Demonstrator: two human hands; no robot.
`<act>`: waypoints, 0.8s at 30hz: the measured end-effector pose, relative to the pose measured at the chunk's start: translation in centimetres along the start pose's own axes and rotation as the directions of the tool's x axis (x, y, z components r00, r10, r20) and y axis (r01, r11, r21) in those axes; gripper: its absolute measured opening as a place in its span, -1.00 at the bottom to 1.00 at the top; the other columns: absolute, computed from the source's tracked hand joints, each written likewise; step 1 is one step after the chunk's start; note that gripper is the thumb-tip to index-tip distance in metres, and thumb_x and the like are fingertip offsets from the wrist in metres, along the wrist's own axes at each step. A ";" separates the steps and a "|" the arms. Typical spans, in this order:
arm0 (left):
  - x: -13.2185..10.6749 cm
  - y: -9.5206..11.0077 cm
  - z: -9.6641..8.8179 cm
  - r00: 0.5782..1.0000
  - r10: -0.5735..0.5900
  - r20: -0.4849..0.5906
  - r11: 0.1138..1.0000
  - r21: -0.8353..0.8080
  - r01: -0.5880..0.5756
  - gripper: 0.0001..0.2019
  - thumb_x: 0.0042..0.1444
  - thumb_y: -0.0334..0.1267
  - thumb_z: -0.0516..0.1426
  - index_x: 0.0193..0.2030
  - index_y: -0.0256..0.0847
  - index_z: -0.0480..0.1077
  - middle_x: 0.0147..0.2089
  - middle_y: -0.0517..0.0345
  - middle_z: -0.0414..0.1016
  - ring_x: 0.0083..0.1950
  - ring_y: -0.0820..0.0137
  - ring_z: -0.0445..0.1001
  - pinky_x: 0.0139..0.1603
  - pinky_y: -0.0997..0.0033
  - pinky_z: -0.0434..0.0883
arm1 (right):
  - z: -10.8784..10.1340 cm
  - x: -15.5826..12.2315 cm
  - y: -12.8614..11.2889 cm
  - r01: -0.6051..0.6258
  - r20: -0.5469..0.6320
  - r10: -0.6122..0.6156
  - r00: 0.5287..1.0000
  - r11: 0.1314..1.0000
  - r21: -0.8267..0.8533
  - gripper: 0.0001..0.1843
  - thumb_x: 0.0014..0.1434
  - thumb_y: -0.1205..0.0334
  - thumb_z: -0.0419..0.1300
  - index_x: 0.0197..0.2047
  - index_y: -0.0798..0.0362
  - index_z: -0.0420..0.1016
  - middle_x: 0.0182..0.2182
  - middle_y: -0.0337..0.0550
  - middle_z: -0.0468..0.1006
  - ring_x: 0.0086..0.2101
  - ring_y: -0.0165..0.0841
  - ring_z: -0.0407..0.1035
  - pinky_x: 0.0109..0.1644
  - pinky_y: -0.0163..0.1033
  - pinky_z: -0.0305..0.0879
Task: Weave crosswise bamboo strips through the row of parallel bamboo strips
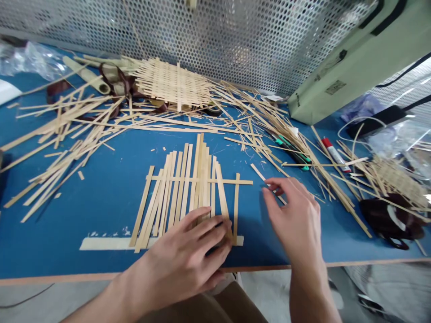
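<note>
Pale bamboo strips (183, 188) stand side by side, fanned slightly, on the blue tabletop. One thin crosswise strip (244, 182) runs through them, some passing over it. Their lower ends lie across a white tape band (104, 243). My left hand (198, 246) rests palm down over the lower right part of the strips, its fingers bent and apart, hiding the ends beneath. To the right, my right hand (294, 211) pinches a short bamboo strip (257, 172) between thumb and index finger. A separate upright strip (236, 202) lies between the two hands.
A woven bamboo panel (168, 83) lies at the back among loose strips. A green-black cutter (292, 152) and a red-capped marker (336, 154) lie at right. A pale green bag (350, 63) stands behind them. The table edge (266, 268) runs close in front.
</note>
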State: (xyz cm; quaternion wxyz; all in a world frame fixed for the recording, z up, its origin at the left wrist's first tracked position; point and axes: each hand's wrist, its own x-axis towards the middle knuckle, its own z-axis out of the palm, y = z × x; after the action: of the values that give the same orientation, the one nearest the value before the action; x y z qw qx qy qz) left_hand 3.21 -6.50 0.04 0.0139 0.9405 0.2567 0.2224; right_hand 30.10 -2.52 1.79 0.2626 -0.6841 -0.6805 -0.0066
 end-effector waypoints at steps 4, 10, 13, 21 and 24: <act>0.1 0.0 -0.3 1.000 0.002 -0.003 1.000 -0.005 -0.002 -0.67 0.55 0.00 0.20 0.23 -0.14 0.62 0.32 0.04 0.69 0.37 0.16 0.57 0.52 0.00 0.51 | -1.2 -0.2 3.0 -0.007 0.108 0.018 0.994 0.995 -0.097 -0.74 0.41 0.05 0.16 0.00 -0.09 0.64 -0.10 -0.10 0.73 -0.13 -0.04 0.65 -0.08 0.01 0.41; 0.2 0.1 -0.5 1.000 -0.001 -0.012 1.000 -0.012 0.001 -0.62 0.57 -0.01 0.19 0.34 -0.14 0.57 0.31 0.04 0.70 0.40 0.16 0.57 0.53 -0.01 0.52 | -1.8 -0.5 4.3 0.049 0.144 -0.025 0.989 0.984 -0.170 -0.74 0.42 0.12 0.14 0.02 -0.12 0.64 -0.22 -0.16 0.74 -0.25 -0.06 0.67 -0.21 0.01 0.43; 0.0 0.1 -0.3 1.000 0.012 0.001 1.000 0.000 -0.012 -0.60 0.57 0.01 0.18 0.35 -0.15 0.57 0.41 0.01 0.64 0.44 0.15 0.55 0.54 -0.02 0.51 | -1.9 -0.3 4.0 0.079 0.149 -0.055 0.987 0.984 -0.157 -0.76 0.44 0.15 0.14 0.01 -0.09 0.64 -0.20 -0.13 0.74 -0.25 -0.05 0.68 -0.18 0.04 0.49; -0.2 0.0 0.7 0.999 0.001 -0.044 1.000 0.030 0.000 -0.59 0.54 0.06 0.22 0.27 -0.18 0.60 0.39 -0.03 0.65 0.38 0.11 0.59 0.55 -0.03 0.48 | -1.6 -2.2 0.5 0.160 0.181 -0.181 0.967 0.979 0.126 -0.77 0.55 0.22 0.15 -0.02 -0.19 0.65 -0.06 -0.09 0.78 -0.11 -0.05 0.71 0.02 0.06 0.65; -0.2 0.0 0.7 0.999 0.004 -0.041 0.999 0.047 -0.002 -0.61 0.53 0.07 0.22 0.24 -0.15 0.63 0.37 -0.01 0.66 0.36 0.14 0.61 0.52 0.03 0.54 | -1.5 -2.0 0.1 0.180 0.199 -0.209 0.957 0.971 0.156 -0.78 0.52 0.23 0.18 -0.02 -0.20 0.68 -0.07 -0.08 0.77 -0.10 -0.04 0.69 0.02 0.10 0.68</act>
State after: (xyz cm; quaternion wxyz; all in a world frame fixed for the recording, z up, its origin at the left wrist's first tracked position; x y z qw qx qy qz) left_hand 3.38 -6.50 -0.70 -0.0140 0.9361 0.2609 0.2357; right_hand 30.54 -4.94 2.33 0.2319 -0.5910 -0.7676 0.0877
